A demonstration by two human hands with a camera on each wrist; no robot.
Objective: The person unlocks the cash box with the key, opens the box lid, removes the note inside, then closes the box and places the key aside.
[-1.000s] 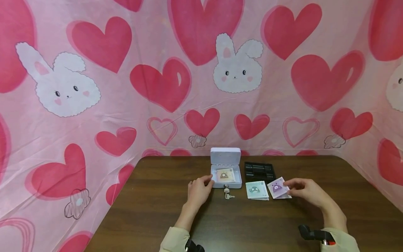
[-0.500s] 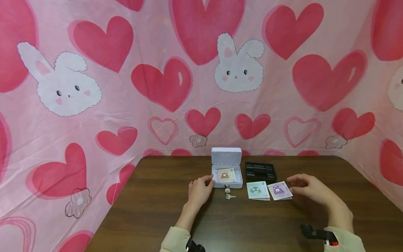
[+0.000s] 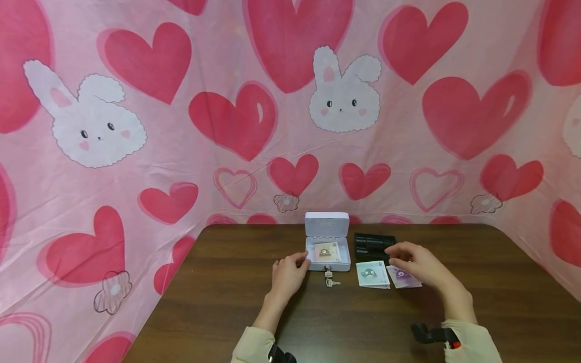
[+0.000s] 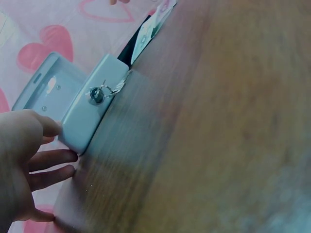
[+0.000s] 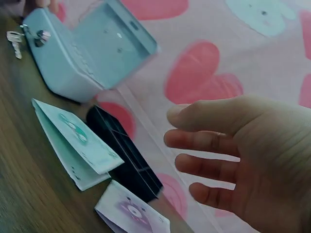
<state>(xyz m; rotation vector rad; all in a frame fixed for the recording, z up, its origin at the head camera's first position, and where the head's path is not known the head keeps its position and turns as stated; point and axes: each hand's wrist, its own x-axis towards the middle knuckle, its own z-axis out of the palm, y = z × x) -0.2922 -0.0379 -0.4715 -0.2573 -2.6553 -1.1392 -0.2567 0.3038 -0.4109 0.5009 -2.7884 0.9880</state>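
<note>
At lower centre of the head view, 1 white cash box, lid up, was touched at its left corner by the left hand with relaxed fingers, while the right hand, fingers spread and holding nothing, hovered over the purple note beside the black tray.

1. A dark brown wooden worktop with rounded corners fills the view from 4 to 8 o'clock.
2. A pink cloth backdrop, printed with red hearts and white bunnies, encloses it from 9 through 12 to 3 o'clock.
3. Lighting is soft and even.
</note>
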